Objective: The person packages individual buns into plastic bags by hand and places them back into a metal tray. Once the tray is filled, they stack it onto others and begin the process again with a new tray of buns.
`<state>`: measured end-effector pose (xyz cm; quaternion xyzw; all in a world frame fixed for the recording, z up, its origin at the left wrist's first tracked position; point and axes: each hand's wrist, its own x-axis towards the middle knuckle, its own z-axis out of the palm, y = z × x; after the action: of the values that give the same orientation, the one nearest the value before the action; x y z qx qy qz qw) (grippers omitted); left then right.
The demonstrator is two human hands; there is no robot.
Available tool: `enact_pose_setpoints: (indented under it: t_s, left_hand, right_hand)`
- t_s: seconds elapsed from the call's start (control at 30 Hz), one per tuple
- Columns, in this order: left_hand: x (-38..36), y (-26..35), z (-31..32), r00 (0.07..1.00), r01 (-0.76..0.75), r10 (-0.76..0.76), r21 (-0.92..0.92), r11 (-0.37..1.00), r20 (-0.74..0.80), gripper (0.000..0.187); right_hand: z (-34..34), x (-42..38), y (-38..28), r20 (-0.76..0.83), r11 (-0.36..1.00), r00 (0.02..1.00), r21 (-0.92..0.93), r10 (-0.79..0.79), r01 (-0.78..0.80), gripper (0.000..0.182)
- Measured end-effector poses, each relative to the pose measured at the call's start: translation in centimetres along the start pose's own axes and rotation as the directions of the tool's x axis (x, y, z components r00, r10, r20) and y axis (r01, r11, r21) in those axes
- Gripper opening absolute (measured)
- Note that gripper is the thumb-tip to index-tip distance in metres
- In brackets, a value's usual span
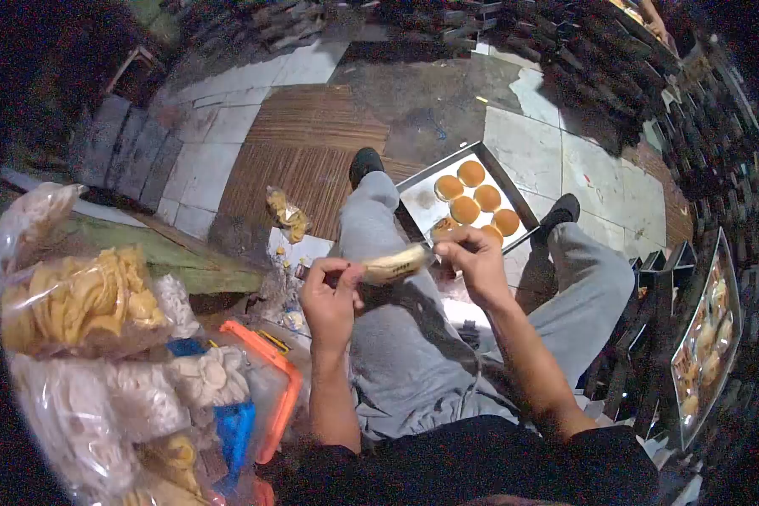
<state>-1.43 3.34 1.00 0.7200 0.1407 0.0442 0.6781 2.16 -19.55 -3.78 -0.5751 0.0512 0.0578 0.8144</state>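
Note:
Between my hands is a small wrapped pack [394,266], pale with dark print, held above my lap. My left hand [331,295] pinches its left end. At its right end, my right hand [472,260] has its fingers closed together on the clear end of the wrapper. Just beyond my right hand, a dark-rimmed tray [417,181] lies on the floor between my feet. Several round golden buns [465,210] sit in it on a white surface. One item [444,226] near the tray's lower left looks darker and textured.
At left are clear bags of yellow wrappers [88,299] and whitish bundles [211,375], beside an orange-rimmed crate [270,371]. A small bag [287,215] lies on the floor. Dark racks and a filled tray [707,346] stand right. Another person's arm [654,21] shows top right.

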Motion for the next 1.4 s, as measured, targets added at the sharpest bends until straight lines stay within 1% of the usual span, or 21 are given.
enact_pose_setpoints:
  t_s: [0.03, 0.1, 0.17, 0.23, 0.3, 0.43, 0.5, 0.57, 0.63, 0.7, 0.73, 0.77, 0.83, 0.9, 0.97, 1.1, 1.2, 1.27, 1.33, 1.37, 1.4]
  left_hand:
    - [0.5, 0.4, 0.4, 1.0, -0.018, 0.018, 0.001, 1.0, 0.004, 0.011]
    - [1.7, 1.0, 1.3, 0.896, -0.436, 0.444, 0.196, 0.878, 0.006, 0.013]
    - [2.9, 1.2, 1.9, 0.87, -0.489, 0.484, 0.28, 0.826, 0.091, 0.016]
    - [3.6, 0.6, 2.3, 0.812, -0.55, 0.576, 0.456, 0.699, 0.096, 0.017]
    - [2.2, 0.9, 0.7, 0.832, -0.512, 0.552, 0.458, 0.727, 0.055, 0.019]
    - [-0.8, -4.2, -2.1, 0.975, -0.207, 0.222, 0.35, 0.914, 0.0, 0.026]
    - [-2.0, -5.1, -2.7, 0.89, 0.448, -0.454, 0.097, 0.889, 0.042, 0.023]
    - [-3.3, -5.0, -1.7, 0.88, 0.474, -0.475, 0.062, 0.878, -0.013, 0.021]
    - [-3.3, -4.9, -1.0, 0.923, 0.362, -0.373, 0.111, 0.925, 0.097, 0.03]
    - [-2.0, -4.4, -0.6, 0.931, 0.297, -0.328, 0.19, 0.936, 0.161, 0.038]
    - [-0.9, -4.7, -0.1, 0.964, -0.126, 0.019, 0.391, 0.912, 0.265, 0.04]
    - [0.5, -5.0, 0.6, 0.842, -0.523, 0.327, 0.503, 0.688, 0.428, 0.043]
    - [2.1, -3.9, 3.0, 0.825, -0.511, 0.251, 0.476, 0.716, 0.507, 0.045]
    - [3.8, -3.5, 5.2, 0.851, -0.501, 0.232, 0.598, 0.625, 0.471, 0.043]
    - [4.2, -4.1, 4.6, 0.849, -0.506, 0.204, 0.638, 0.581, 0.487, 0.042]
    - [2.8, -5.0, 0.3, 0.849, -0.496, 0.05, 0.759, 0.421, 0.527, 0.051]
    - [0.5, -11.0, -6.5, 0.932, -0.27, 0.007, 0.679, 0.682, 0.363, 0.048]
    - [-0.1, -13.7, -9.3, 0.948, -0.139, -0.139, 0.767, 0.626, 0.285, 0.047]
    - [-0.5, -15.0, -11.4, 0.929, -0.104, -0.26, 0.859, 0.501, 0.264, 0.045]
    - [-0.4, -15.5, -12.2, 0.919, -0.106, -0.296, 0.887, 0.449, 0.26, 0.044]
    - [-0.7, -16.1, -12.8, 0.909, -0.108, -0.327, 0.905, 0.412, 0.258, 0.044]
  right_hand:
    - [0.4, 0.2, -1.8, -0.002, 0.999, 0.999, 0.003, -0.046, 0.046, 0.012]
    - [0.7, 1.2, -3.6, -0.002, 0.999, 1.0, -0.034, -0.022, 0.022, 0.015]
    - [1.6, 2.7, -4.1, 0.086, 0.93, 0.988, -0.335, -0.127, 0.149, 0.02]
    - [1.2, 3.8, -1.6, 0.132, 0.94, 0.98, -0.288, -0.15, 0.182, 0.016]
    - [0.1, 4.0, -0.2, 0.108, 0.992, 0.986, -0.022, 0.129, -0.127, 0.018]
    - [-0.1, 1.1, 8.5, 0.197, 0.876, 0.882, 0.149, 0.429, -0.459, 0.023]
    - [0.1, -0.2, 11.4, 0.22, 0.826, 0.866, 0.267, 0.45, -0.497, 0.022]
    - [-0.1, -0.9, 12.1, 0.174, 0.805, 0.849, 0.271, 0.499, -0.528, 0.023]
    - [-0.5, -0.4, 10.6, 0.25, 0.838, 0.826, 0.086, 0.505, -0.538, 0.035]
    - [-1.1, 0.3, 6.7, 0.298, 0.763, 0.78, 0.199, 0.55, -0.615, 0.041]
    - [-1.2, 1.1, 4.3, 0.284, 0.67, 0.777, 0.396, 0.561, -0.628, 0.047]
    - [-1.5, 2.1, 3.4, 0.273, 0.549, 0.775, 0.574, 0.57, -0.607, 0.053]
    - [-3.7, 4.1, 6.0, 0.3, 0.651, 0.851, 0.55, 0.431, -0.523, 0.06]
    - [-5.1, 7.1, 7.3, 0.041, 0.927, 0.937, 0.136, 0.348, -0.35, 0.063]
    - [-8.3, 10.3, 11.2, -0.037, 0.923, 0.941, 0.208, 0.337, -0.323, 0.059]
    - [-17.3, 16.2, 21.2, -0.312, 0.84, 0.826, -0.131, 0.47, -0.527, 0.045]
    - [-17.7, 21.5, 25.4, -0.37, 0.876, 0.855, -0.175, 0.364, -0.449, 0.059]
    - [-18.4, 23.9, 27.6, -0.43, 0.866, 0.87, -0.309, 0.241, -0.392, 0.064]
    - [-19.0, 24.5, 28.2, -0.177, 0.478, 0.956, -0.877, -0.235, -0.045, 0.052]
    - [-18.7, 23.9, 27.4, -0.178, 0.477, 0.955, -0.878, -0.239, -0.045, 0.052]
    - [-17.5, 21.9, 24.3, -0.123, 0.424, 0.992, -0.899, 0.007, -0.114, 0.047]
